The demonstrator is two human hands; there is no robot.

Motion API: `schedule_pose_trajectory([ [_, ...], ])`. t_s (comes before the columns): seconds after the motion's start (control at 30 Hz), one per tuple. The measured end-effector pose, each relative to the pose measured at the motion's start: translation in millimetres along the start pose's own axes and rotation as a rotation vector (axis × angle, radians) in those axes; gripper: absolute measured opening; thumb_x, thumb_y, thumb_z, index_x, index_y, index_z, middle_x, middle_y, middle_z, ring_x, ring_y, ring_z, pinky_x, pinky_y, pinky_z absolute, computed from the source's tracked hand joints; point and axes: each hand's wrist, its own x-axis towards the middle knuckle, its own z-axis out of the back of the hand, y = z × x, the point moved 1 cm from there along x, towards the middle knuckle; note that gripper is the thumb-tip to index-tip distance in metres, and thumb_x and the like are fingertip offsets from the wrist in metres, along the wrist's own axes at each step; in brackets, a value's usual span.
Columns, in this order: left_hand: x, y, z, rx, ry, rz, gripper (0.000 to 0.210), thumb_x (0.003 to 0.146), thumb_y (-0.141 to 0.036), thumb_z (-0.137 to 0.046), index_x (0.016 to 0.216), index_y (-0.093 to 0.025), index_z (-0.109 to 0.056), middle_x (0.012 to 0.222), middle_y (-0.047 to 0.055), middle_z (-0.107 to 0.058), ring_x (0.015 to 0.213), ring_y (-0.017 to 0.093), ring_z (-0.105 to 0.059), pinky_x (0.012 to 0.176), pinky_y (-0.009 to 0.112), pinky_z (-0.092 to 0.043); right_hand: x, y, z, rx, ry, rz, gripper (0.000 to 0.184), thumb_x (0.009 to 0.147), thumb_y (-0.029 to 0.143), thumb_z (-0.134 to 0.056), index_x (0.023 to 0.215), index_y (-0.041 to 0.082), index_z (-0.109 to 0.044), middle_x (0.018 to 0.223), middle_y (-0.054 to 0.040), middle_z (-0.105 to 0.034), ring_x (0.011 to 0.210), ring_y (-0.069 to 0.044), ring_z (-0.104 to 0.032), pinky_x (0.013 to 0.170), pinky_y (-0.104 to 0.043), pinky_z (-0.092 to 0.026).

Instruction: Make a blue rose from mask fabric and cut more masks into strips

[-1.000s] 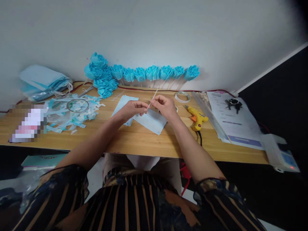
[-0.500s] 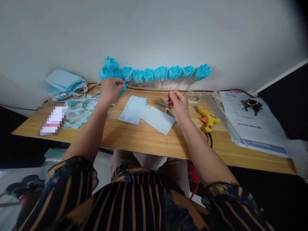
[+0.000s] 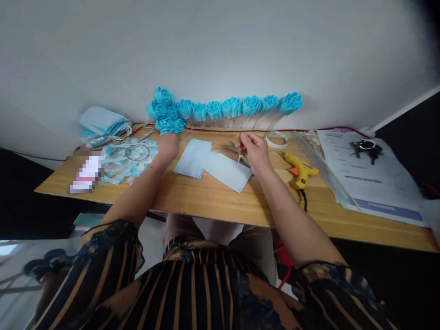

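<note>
My left hand point(image 3: 168, 145) is low over the table, just in front of a blue rosette-like flower point(image 3: 171, 125) at the left end of the row. Its fingers are hidden, so its grip does not show. Farther right, my right hand point(image 3: 251, 149) is raised with thumb and fingers pinched together; anything between them is too small to make out. Behind that hand lies a pair of scissors point(image 3: 244, 160), partly covered. Between my hands are two pale blue face-mask sheets, a folded one point(image 3: 193, 158) and a flat one point(image 3: 228, 171), overlapping slightly.
More blue flowers point(image 3: 231, 107) lean along the wall. A tape roll point(image 3: 277, 139), a yellow glue gun point(image 3: 299, 170), printed papers point(image 3: 373, 178) and keys point(image 3: 366, 149) are on the right. Blue scraps point(image 3: 118, 161) and stacked masks point(image 3: 104, 122) occupy the left.
My left hand has come down and slightly right from the flowers. The thin white stick that showed in its fingers is no longer visible there. My right hand stays pinched in nearly the same place.
</note>
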Motion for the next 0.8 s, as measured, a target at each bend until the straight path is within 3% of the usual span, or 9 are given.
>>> schedule_pose_trajectory([
  [0.3,3,-7,-5.2,0.123,-0.019,0.022,0.044,0.095,-0.025,-0.036,0.109,-0.005,-0.072,0.119,0.028,-0.069,0.105,0.037,-0.063,0.084,0.042,-0.045,0,1,-1,0.021,0.007,-0.008,0.045,0.078,0.063,-0.073,0.078,0.019,-0.067,0.061,0.0025,-0.064,0.048,-0.006,-0.049,0.047,-0.019,-0.04],
  [0.6,6,-1,-10.6,0.074,-0.07,-0.001,0.048,0.095,-0.044,-0.041,0.106,-0.011,-0.075,0.111,0.025,-0.072,0.104,0.039,-0.063,0.082,0.042,-0.045,-1,1,0,0.009,0.01,0.0,0.046,0.077,0.065,-0.073,0.078,0.019,-0.068,0.062,0.0028,-0.064,0.048,-0.006,-0.048,0.048,-0.02,-0.04],
  [0.8,12,1,-16.7,0.05,-0.08,0.057,0.044,0.092,-0.032,-0.04,0.11,-0.009,-0.073,0.113,0.027,-0.07,0.104,0.041,-0.064,0.082,0.045,-0.046,1,-2,2,-0.007,0.013,0.0,0.045,0.078,0.064,-0.072,0.078,0.019,-0.068,0.062,0.0024,-0.064,0.049,-0.006,-0.048,0.048,-0.02,-0.04],
])
